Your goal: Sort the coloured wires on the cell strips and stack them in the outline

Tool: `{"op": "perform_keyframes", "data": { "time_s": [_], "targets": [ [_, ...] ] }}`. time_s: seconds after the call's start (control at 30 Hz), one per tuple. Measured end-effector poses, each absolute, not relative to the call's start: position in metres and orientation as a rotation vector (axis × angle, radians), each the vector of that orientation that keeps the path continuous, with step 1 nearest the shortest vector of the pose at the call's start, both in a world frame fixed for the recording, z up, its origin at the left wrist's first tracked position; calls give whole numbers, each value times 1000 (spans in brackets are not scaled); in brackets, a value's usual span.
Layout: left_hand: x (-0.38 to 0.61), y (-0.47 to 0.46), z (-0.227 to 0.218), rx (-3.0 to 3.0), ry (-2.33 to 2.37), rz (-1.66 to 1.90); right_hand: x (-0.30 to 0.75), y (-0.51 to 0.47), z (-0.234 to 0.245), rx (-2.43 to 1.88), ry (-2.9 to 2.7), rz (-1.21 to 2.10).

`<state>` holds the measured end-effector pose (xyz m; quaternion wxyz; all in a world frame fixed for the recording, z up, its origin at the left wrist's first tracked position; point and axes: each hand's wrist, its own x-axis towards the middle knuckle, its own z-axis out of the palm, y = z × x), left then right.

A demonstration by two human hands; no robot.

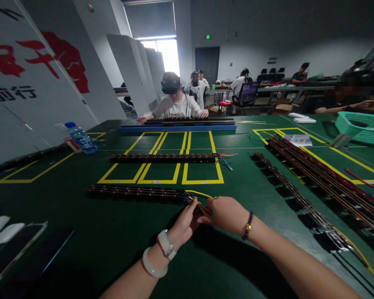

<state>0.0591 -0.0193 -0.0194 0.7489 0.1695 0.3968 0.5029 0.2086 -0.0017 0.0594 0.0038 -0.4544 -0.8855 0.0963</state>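
A long dark strip assembly with copper-coloured lines lies crosswise before me. At its right end, a bundle of coloured wires comes out, and a yellow wire arches over toward my right hand. My left hand is closed around the wires close to that end, thumb up. Directly beside it, my right hand is curled, its fingers closed on the yellow wire. The fingertips of both hands nearly meet, and the wire ends between them are partly hidden. Just beyond lies a similar strip assembly with loose wires at its right end.
More strip assemblies lie at the right. A blue rail runs in front of a seated co-worker. A bottle stands at the left, a green basket at the right. Phone-like slabs lie at lower left.
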Motion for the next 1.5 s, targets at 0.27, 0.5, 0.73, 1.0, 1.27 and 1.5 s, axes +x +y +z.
{"op": "perform_keyframes", "data": {
  "time_s": [0.27,0.5,0.73,1.0,1.27,1.5],
  "targets": [
    [61,-21,-17,307,855,1134,208,-2,59,-1524,-2755,216],
    [60,-22,-21,414,785,1126,195,26,84,-1197,-2371,460],
    [62,-16,-33,401,790,1147,108,61,87,-741,-2473,533],
    [66,-21,-15,336,854,1179,40,69,65,-907,-2726,439],
    [64,-20,-22,436,835,1130,122,79,85,-717,-2284,838],
    [64,-20,-12,403,839,1133,214,84,4,-1042,-2171,817]
  ]
}}
